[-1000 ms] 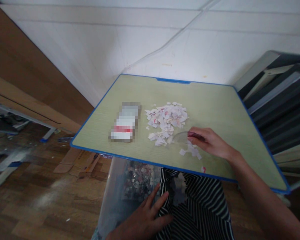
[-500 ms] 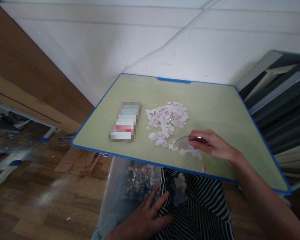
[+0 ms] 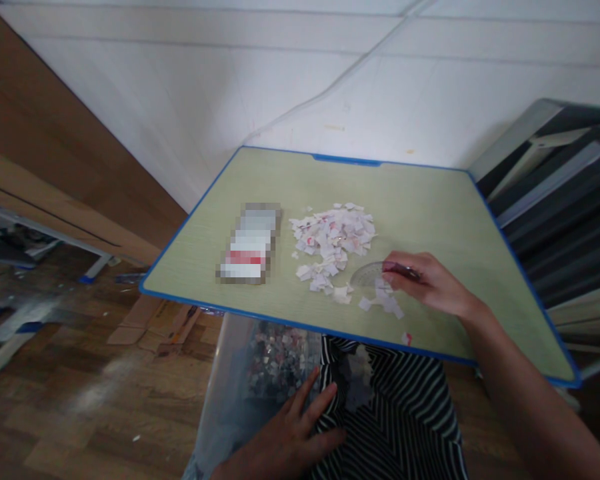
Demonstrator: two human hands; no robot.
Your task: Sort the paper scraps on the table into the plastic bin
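My right hand (image 3: 425, 280) is closed on a clear protractor (image 3: 369, 275), its curved edge pointing left, just above or on the table. A dark, shiny strip shows at my fingers; I cannot tell whether it is part of the protractor. Left of it lies a heap of small torn white paper scraps (image 3: 336, 230), some with red marks. A few loose scraps (image 3: 387, 303) lie beneath the protractor and my hand. My left hand (image 3: 293, 427) rests with fingers spread on the black-and-white striped cloth (image 3: 405, 413) over my lap.
The pale green table (image 3: 420, 207) has a blue rim. A blurred-out flat object (image 3: 250, 243) lies on its left. Below the front edge stands a translucent bin (image 3: 225, 373) holding many small bits. Folded dark panels (image 3: 570, 173) lean at the right; cardboard (image 3: 145, 323) lies on the floor.
My right hand has shifted slightly right and away from me with the protractor, leaving a cream scrap more exposed beside the heap. The left hand stays still.
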